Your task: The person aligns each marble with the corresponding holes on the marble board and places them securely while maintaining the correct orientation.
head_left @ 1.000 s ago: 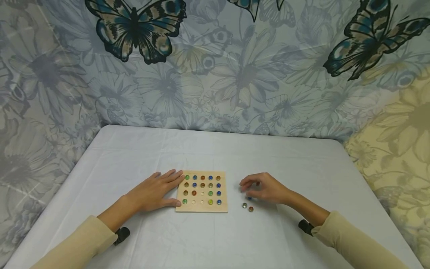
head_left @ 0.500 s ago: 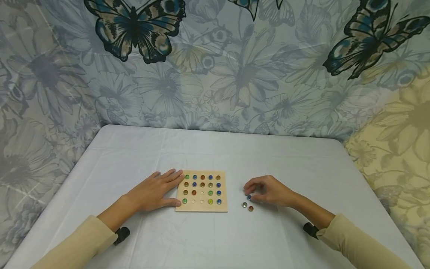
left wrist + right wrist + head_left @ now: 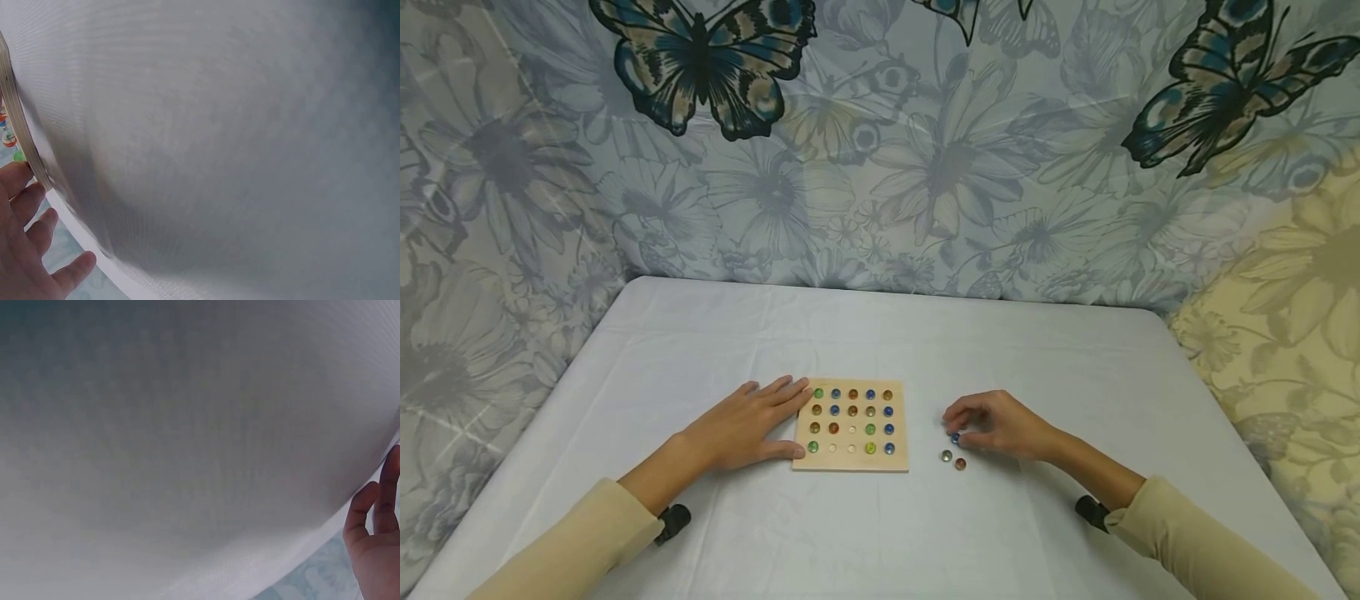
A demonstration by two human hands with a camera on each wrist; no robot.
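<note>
A square wooden board (image 3: 850, 467) bears rows of glass marbles in green, blue, amber and yellow, with three pale round hollows among them. Along its left edge lies my left hand (image 3: 741, 429), fingers spread and straight, with fingertips and thumb at the board's border. To the right of the board, my right hand (image 3: 1003, 427) pinches a blue marble (image 3: 955, 438) between thumb and index finger, low over the cloth. Just in front of it lie a greyish clear marble (image 3: 946, 456) and an amber-brown marble (image 3: 960, 464). In the right wrist view only curled fingers (image 3: 364, 506) show; the marbles are hidden.
A white cloth (image 3: 865, 542) covers the table, with faint creases. Behind the table and at both sides hangs a fabric printed with flowers and butterflies (image 3: 700, 62). Both wrists carry a small black camera (image 3: 673, 523) below the beige sleeves.
My right hand has drawn slightly right and toward me, and its thumb and index finger have come together on the blue marble. My left hand stays on the board.
</note>
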